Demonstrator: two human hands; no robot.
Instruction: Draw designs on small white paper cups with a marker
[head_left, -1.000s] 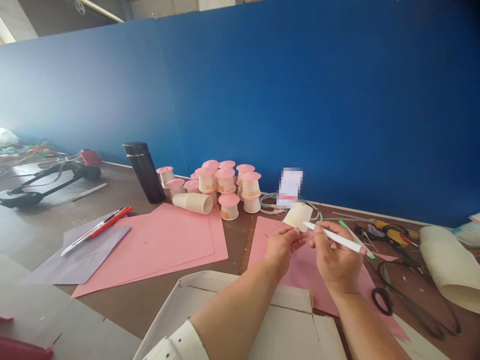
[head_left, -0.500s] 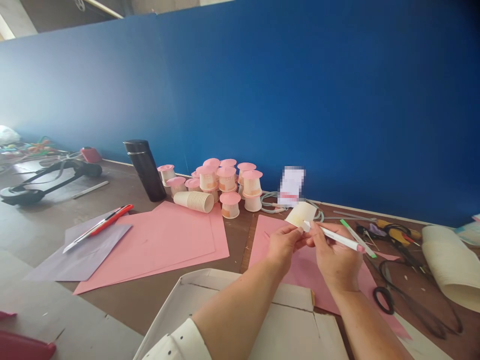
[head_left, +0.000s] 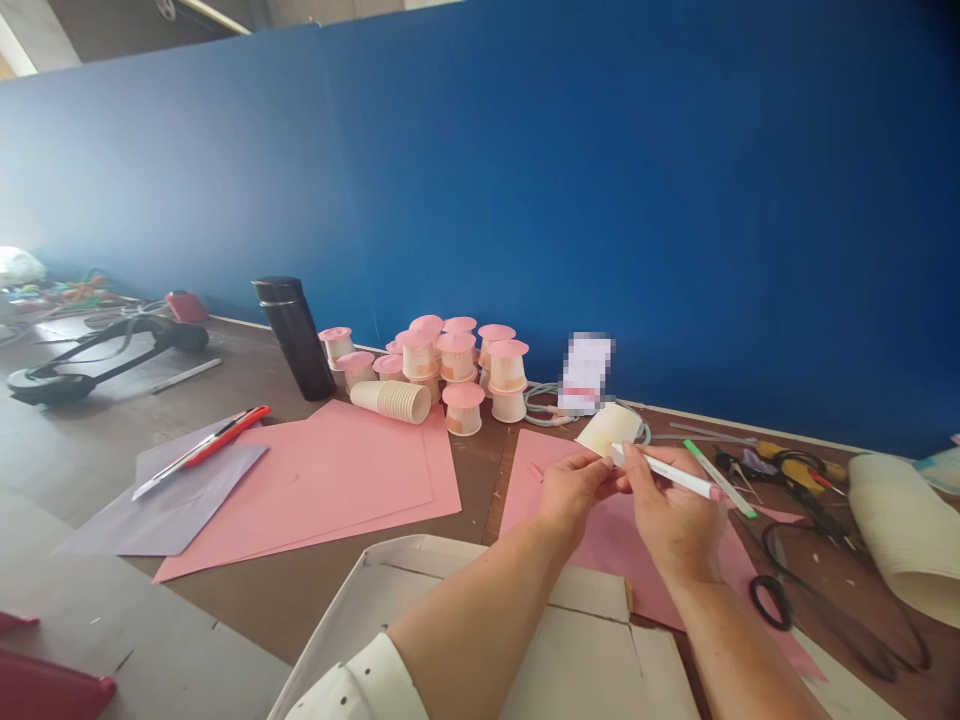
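Note:
My left hand [head_left: 574, 492] is closed on the near rim of a small white paper cup [head_left: 609, 428], which lies tilted above the pink sheet. A faint yellow patch shows on the cup's side. In my right hand [head_left: 679, 520] is a white marker [head_left: 679, 474] with a pink end, its tip against the cup or very near it. The fingertips hide part of the cup's lower edge. Just behind the cup stands a white card [head_left: 586, 372], blurred out. Pink paper [head_left: 525, 470] lies under both hands.
Pink-topped cups [head_left: 457, 357] stand stacked near the blue partition [head_left: 525, 180], beside nested cups [head_left: 390, 401] and a black flask [head_left: 295, 340]. A utility knife [head_left: 202, 450] rests on purple paper [head_left: 165, 525]. Right: a green-ended marker [head_left: 720, 478], cables and a large cup stack [head_left: 900, 525].
The view has shifted slightly, so everything sits a little further right. Both hands keep their hold on the cup and the marker, with hardly any visible movement.

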